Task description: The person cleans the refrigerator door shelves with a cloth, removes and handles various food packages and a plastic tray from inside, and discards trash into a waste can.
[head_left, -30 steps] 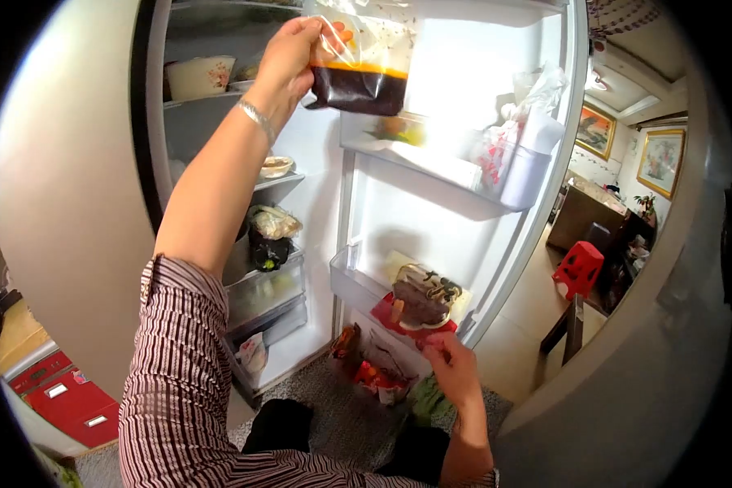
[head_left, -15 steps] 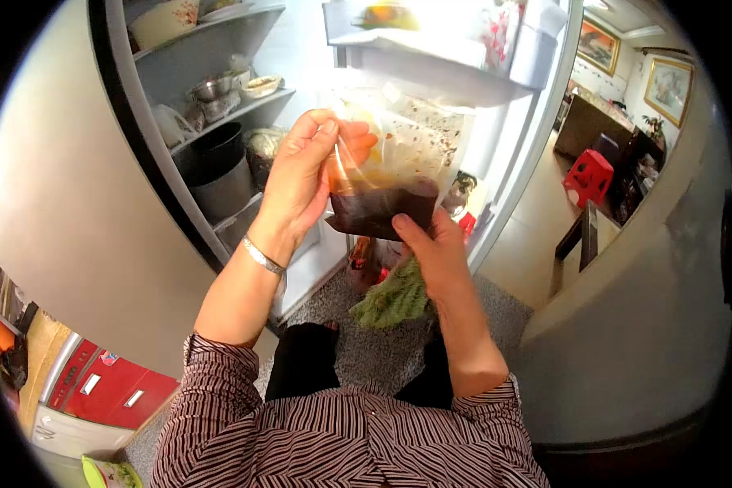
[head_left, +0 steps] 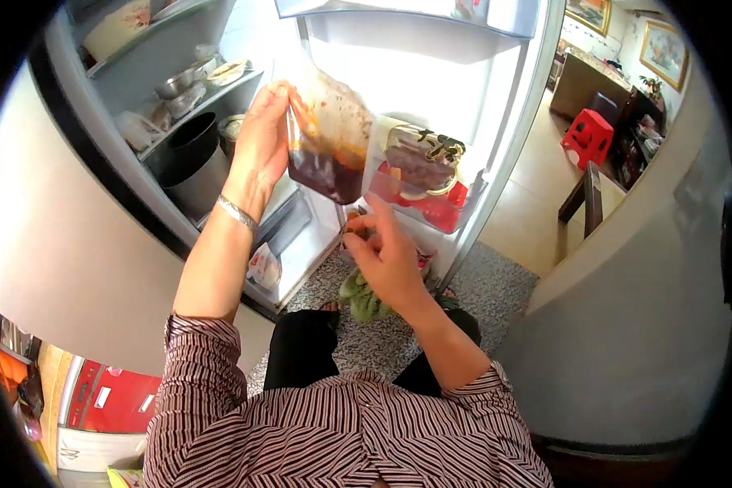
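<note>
My left hand (head_left: 262,134) pinches the upper left side of a clear plastic bag (head_left: 333,150) in front of the open fridge. Dark red-brown sauce fills the lower part of the bag, and bits and oily streaks cling to its upper walls. Just below the bag's lower corner is my right hand (head_left: 389,259), its fingers apart and partly bent, holding nothing I can see. Beyond it, a pack of dark food (head_left: 419,163) and a red container (head_left: 443,213) sit in the fridge's door shelf. A green cloth-like thing (head_left: 364,297) shows low behind my right hand.
On the left, fridge shelves carry a metal bowl (head_left: 175,84), a white dish (head_left: 228,73) and a large dark pot (head_left: 189,159). The fridge door (head_left: 496,154) stands open at right. A red stool (head_left: 587,138) is in the room beyond. Speckled mat (head_left: 488,281) covers the floor.
My right hand has let go of the bag's lower corner and moved down and left. The bag, now in my left hand alone, has shifted left and hangs tilted. The view has turned slightly.
</note>
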A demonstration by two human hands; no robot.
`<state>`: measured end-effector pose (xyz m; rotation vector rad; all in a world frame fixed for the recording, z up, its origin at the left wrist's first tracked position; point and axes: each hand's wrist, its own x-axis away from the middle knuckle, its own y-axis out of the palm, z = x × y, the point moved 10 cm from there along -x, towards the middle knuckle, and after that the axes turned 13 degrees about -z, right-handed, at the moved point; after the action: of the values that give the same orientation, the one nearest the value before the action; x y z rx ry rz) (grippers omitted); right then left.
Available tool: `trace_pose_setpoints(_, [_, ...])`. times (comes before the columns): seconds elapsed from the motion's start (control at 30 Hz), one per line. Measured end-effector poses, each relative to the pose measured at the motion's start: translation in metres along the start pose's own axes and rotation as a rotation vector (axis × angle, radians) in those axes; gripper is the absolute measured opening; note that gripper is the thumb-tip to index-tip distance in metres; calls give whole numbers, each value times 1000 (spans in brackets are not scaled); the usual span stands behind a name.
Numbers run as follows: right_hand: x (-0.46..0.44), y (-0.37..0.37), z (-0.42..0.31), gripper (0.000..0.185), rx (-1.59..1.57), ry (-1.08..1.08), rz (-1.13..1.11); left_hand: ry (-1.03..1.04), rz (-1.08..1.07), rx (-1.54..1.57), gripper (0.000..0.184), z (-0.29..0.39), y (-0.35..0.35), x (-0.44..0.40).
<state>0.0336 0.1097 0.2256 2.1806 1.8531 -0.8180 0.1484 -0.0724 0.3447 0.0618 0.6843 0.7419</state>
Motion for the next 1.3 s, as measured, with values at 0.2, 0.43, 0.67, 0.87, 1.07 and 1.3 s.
trace_pose_setpoints(0.2, [12, -62, 37, 51, 8, 135, 77, 68, -74, -1, 13, -36, 2, -54])
trace_pose_setpoints(0.43, [28, -139, 68, 37, 72, 254, 257, 66, -117, 68, 15, -110, 19, -84])
trace_pose_setpoints(0.67, [36, -167, 80, 33, 8, 318, 327, -21, -67, 158, 12, -148, 22, -80])
trace_pose_setpoints(0.87, [43, -157, 102, 33, -58, 336, 291, 86, 192, 54, 13, -131, -58, -86])
trace_pose_setpoints(1.07, [44, -155, 105, 32, -72, 358, 273, 122, 384, -98, 9, -149, -101, -75])
trace_pose_setpoints(1.3, [48, -155, 103, 29, -84, 346, 272, 203, 566, 44, 6, -192, -128, -76])
